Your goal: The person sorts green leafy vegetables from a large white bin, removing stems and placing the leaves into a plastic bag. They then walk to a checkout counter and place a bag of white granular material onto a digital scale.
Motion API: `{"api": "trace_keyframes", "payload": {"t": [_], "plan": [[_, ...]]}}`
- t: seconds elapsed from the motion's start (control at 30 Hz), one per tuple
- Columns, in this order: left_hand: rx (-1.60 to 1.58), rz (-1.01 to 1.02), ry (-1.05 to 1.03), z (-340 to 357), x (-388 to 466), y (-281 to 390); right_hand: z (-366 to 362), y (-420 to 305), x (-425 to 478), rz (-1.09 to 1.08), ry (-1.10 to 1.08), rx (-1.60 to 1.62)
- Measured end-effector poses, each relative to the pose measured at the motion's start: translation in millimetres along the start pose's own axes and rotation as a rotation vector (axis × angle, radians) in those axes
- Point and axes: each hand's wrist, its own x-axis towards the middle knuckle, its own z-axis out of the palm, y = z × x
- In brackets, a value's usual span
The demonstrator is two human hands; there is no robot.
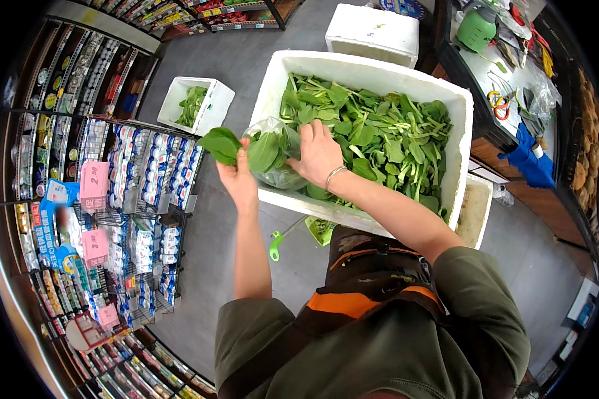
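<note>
A broad green leaf (pixel 221 144) is pinched between the thumb and fingers of my left hand (pixel 237 177), just beyond the left wall of a white foam box (pixel 367 67). My right hand (pixel 319 154), with a bangle at its wrist, grips the side of a clear plastic bag (pixel 282 179). Green leaves (pixel 264 152) show inside the bag, which sits over the box's near left corner. Loose leafy greens (pixel 369 129) with cut stems fill much of the box. My right palm is hidden from above.
At left, a smaller foam box (pixel 219 107) holds greens on the floor. Wire racks (pixel 152 169) of packaged goods stand further left. A closed foam box (pixel 372 32) lies ahead. The right-hand table bears orange-handled scissors (pixel 499 105) and a green spray bottle (pixel 476 32). A green-handled tool (pixel 275 244) is below.
</note>
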Motion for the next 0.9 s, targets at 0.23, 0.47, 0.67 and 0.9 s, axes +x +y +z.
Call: {"api": "trace_keyframes", "payload": {"t": [0.23,0.47,0.67,0.9], "plan": [[0.892,0.129,-0.248,-15,-8,-2,17,23,3,-0.24,-0.053,0.044],[0.98,0.247,-0.634,-6,-9,-22,6,22,10,0.104,-0.026,0.579],[1.159,0.069,-0.756,7,11,-6,-1,34,6,0.156,-0.103,0.756],[0.727,-0.365,-0.778,-21,71,-13,-18,43,9,-0.056,-0.246,0.593]]}}
